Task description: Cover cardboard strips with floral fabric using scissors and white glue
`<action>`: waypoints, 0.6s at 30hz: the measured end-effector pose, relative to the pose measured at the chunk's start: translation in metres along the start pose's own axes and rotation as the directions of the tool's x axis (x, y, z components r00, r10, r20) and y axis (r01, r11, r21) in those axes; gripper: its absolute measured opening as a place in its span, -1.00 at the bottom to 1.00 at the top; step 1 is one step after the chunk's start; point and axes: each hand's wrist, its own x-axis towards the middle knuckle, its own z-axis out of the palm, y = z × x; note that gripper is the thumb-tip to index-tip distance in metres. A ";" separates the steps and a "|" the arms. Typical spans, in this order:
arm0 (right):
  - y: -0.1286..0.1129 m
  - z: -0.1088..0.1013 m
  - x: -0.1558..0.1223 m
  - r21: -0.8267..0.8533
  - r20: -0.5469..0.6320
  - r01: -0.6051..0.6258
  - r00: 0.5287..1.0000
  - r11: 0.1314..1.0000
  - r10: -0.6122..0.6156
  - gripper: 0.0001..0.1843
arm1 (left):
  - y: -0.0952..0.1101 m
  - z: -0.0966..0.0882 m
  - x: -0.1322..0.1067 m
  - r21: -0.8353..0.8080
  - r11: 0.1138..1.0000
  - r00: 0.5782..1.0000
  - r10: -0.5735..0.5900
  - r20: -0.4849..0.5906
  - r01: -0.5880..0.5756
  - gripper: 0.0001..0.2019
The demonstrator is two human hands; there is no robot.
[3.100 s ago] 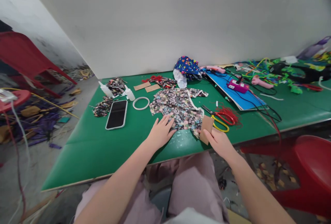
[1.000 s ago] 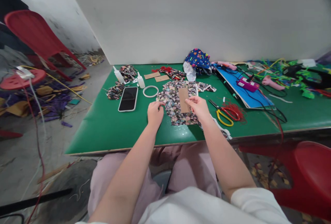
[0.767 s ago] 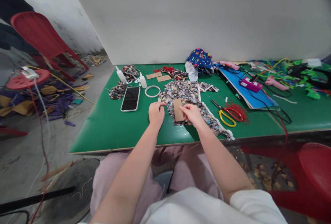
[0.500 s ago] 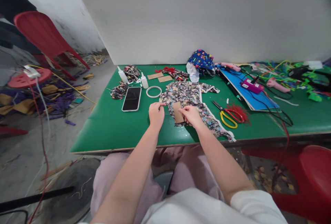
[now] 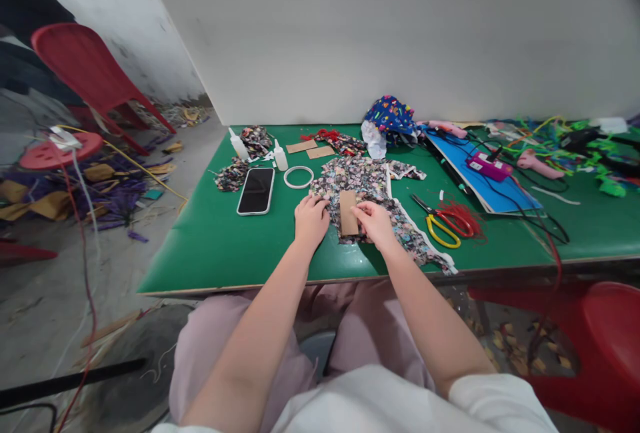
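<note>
The left hand (image 5: 312, 223) has gone from a pointing curl to slightly parted fingers laid at the left edge of the dark floral-print, white-trimmed fabric piece (image 5: 356, 173). The right hand (image 5: 376, 224) pinches the brown rectangular cardboard strip (image 5: 349, 213) between thumb and fingertips; the strip, turned straighter than a moment ago, lies on the fabric between both hands' fingers. The cloth now seems better steadied beside it.

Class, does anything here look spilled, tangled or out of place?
Yes. Purple and brown scraps litter the floor at left, strewn rather than gathered. On the table, red threads lie in a loose tangle by the scissors. The cardboard piece in the right hand looks undamaged.
</note>
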 end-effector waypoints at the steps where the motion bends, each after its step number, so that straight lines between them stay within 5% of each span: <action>1: 0.000 -0.002 0.000 0.004 -0.016 0.011 1.000 1.000 -0.011 -0.70 | 0.000 0.000 0.000 0.013 1.000 1.000 -0.002 0.003 0.002 -0.71; 12: 0.009 0.001 0.003 -0.030 0.043 0.018 0.999 0.999 -0.016 -0.75 | -0.002 0.002 -0.001 0.059 0.996 0.997 -0.060 -0.048 0.062 -0.71; 18: -0.008 -0.002 0.021 -0.022 0.031 0.044 0.999 0.999 -0.043 -0.75 | -0.007 -0.002 0.003 0.043 0.991 0.985 -0.120 -0.121 0.126 -0.71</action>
